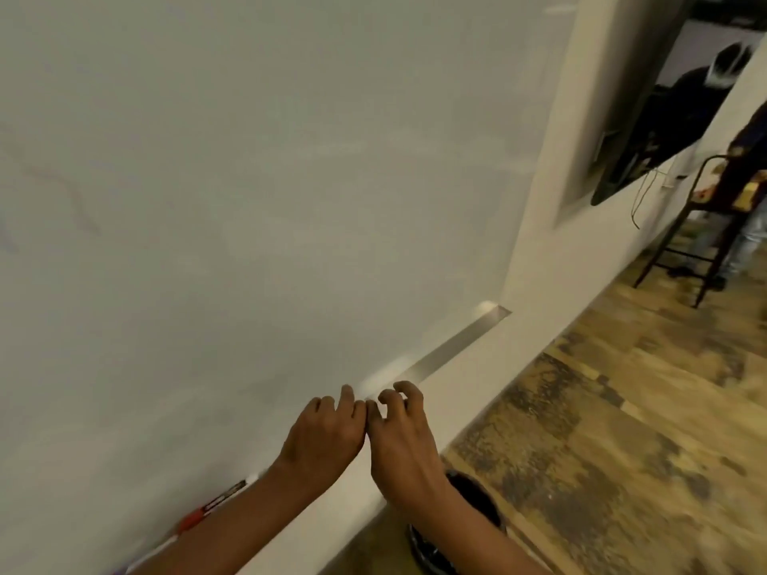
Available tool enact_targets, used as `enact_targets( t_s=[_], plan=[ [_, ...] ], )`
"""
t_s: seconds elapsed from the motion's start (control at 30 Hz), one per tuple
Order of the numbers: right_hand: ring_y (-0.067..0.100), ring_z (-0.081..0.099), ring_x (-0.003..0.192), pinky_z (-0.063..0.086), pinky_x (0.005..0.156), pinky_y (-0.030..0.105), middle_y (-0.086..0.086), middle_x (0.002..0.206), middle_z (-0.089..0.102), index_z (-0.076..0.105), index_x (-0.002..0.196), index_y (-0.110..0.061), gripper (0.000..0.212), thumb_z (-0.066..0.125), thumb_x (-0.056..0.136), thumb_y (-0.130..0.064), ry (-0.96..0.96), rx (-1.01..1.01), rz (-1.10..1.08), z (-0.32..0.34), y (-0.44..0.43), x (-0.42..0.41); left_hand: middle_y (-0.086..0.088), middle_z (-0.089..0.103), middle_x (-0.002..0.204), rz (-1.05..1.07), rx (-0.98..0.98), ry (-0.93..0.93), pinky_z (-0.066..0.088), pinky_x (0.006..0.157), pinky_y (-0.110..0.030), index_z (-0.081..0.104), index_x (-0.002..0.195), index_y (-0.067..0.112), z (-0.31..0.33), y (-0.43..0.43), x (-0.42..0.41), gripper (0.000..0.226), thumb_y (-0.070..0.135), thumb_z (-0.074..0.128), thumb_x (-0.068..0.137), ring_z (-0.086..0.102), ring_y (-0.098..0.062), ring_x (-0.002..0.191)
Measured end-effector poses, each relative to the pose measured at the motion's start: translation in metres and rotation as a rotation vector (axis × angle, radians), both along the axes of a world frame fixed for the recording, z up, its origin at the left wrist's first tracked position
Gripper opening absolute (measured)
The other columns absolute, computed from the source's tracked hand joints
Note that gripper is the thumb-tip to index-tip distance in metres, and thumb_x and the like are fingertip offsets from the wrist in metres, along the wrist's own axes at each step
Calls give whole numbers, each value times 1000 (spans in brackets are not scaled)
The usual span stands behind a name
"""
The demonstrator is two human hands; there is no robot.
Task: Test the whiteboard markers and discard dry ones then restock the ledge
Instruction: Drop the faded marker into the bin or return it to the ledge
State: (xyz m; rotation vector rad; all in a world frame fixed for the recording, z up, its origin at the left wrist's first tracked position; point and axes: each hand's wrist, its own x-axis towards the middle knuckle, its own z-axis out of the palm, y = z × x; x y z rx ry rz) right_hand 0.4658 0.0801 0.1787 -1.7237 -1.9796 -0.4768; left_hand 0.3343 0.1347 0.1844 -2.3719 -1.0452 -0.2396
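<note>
The marker label is unreadable. Left grip and right grip curl, touching, at the ledge; contents cannot be told. Wood-plank floor.

No readable text, marker label too blurred

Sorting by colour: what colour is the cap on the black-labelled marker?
Red cap, on the marker; head view.
</note>
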Motion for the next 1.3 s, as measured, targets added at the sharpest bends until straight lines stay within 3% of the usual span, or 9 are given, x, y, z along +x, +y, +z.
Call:
enact_targets(
  t_s=[0.17,0.27,0.33,0.43,0.57,0.7,0.87,1.03,1.3],
  plan=[
    [24,49,96,53,68,29,4,89,64,73,86,-14,31,86,57,-16,81,-221,-178,-58,15,65,-35,48,132,59,-297,-71,52,80,-55,38,131,0,-59,20,70,100,28,92,51,60,-51,102],
    [21,54,84,54,64,29,3,85,63,72,91,-15,35,87,60,-22,100,-310,-242,-94,23,108,-31,33,143,-34,-362,-87,29,101,-64,33,135,5,-93,31,106,111,40,91,47,40,-53,126],
    [20,53,78,53,61,29,5,86,61,69,97,-13,43,87,59,-23,112,-385,-280,-122,25,135,-27,28,147,-96,-418,-39,11,111,-56,31,137,7,-122,38,127,107,41,88,53,21,-50,137],
    [22,52,79,51,66,33,6,90,58,59,105,-14,52,84,61,-26,155,-535,-337,-169,33,174,-27,36,145,-118,-533,33,8,113,-52,32,138,7,-169,52,154,102,40,87,58,23,-51,137],
    [28,57,90,47,77,39,8,101,59,52,115,-19,46,72,74,-26,166,-704,-374,-237,48,217,-30,45,138,-114,-672,121,33,104,-61,34,136,3,-227,63,185,93,34,84,65,37,-50,130],
    [29,55,95,43,81,40,9,106,57,53,116,-18,39,65,79,-25,147,-826,-379,-306,62,246,-30,49,134,-123,-748,211,38,101,-58,50,133,-1,-285,75,209,82,34,82,66,44,-49,125],
    [31,57,90,43,74,42,10,101,59,61,109,-16,28,61,81,-20,140,-912,-368,-386,76,263,-31,57,119,-81,-825,311,47,90,-56,50,133,0,-350,95,220,70,23,71,71,56,-46,92],
    [30,57,86,43,74,42,8,95,60,63,105,-15,23,62,83,-22,118,-966,-343,-449,92,264,-31,51,128,-34,-866,346,44,91,-56,49,134,1,-402,104,216,58,20,27,84,52,-48,106],
    [33,57,85,43,74,44,13,93,62,62,103,-12,20,59,84,-19,85,-933,-280,-523,113,266,-28,38,143,-26,-812,316,34,103,-56,31,145,2,-459,120,237,67,29,50,87,39,-46,126]
  ],
)
